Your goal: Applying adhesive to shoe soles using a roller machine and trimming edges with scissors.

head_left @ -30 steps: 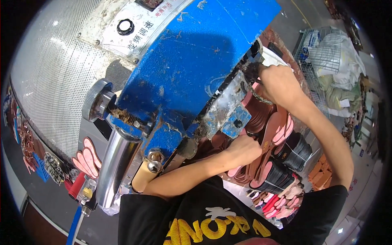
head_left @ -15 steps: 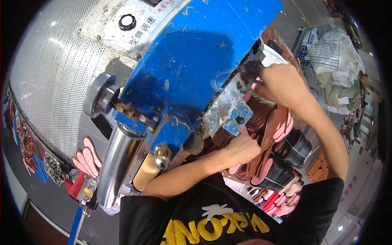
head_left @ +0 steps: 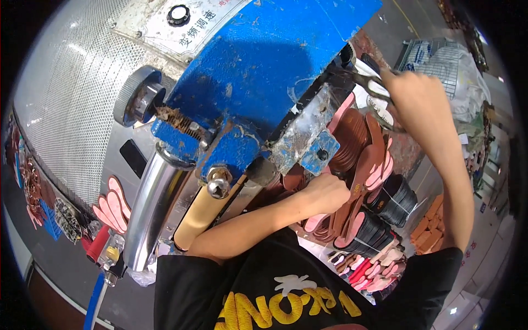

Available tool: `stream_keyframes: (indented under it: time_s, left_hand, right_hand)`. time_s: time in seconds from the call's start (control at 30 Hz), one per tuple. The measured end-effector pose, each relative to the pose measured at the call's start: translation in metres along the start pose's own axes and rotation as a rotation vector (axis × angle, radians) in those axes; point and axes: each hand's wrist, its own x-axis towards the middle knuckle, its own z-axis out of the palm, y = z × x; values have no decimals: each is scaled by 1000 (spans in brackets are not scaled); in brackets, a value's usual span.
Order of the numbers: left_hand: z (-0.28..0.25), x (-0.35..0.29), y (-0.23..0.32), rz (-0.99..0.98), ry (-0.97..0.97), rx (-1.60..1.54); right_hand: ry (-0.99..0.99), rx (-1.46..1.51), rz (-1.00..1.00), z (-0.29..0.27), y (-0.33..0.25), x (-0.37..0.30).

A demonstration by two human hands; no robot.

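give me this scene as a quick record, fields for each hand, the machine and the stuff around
left hand: curled, beside brown soles; any hold hidden
right hand: appears to grip a dark item, too blurred to identify
machine: blue, scuffed, with a shiny metal tube
left side: fanned pink insoles, black phone-like slab
right side: strapped black soles, wire cart
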Motion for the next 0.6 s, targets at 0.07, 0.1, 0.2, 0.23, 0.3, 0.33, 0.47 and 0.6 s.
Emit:
stream_keyframes:
  time_s: [0.07,0.1,0.2,0.23,0.3,0.33,0.47,0.6]
  left_hand:
    - [-2,1,-2,-2,-13,-1]
    - [-3,0,-3,2,-15,-6]
    - [-4,-2,-10,-16,-27,-7]
    - [-5,-2,-11,-25,-31,-39]
    - [-5,-3,-10,-30,-11,-119]
    - [-3,-1,-10,-26,-13,-122]
    - [13,15,-17,-13,-102,48]
    - [14,27,-12,-121,-397,129]
  right_hand:
    - [79,-121,-191,6,-5,26]
    - [72,-122,-191,4,-11,37]
    - [0,-185,-175,2,-20,64]
    - [169,-206,-315,7,-19,67]
    - [238,-236,-398,22,-16,77]
    - [232,-236,-396,29,-15,78]
    - [279,-182,-291,32,-41,91]
    - [177,23,-84,48,-58,102]
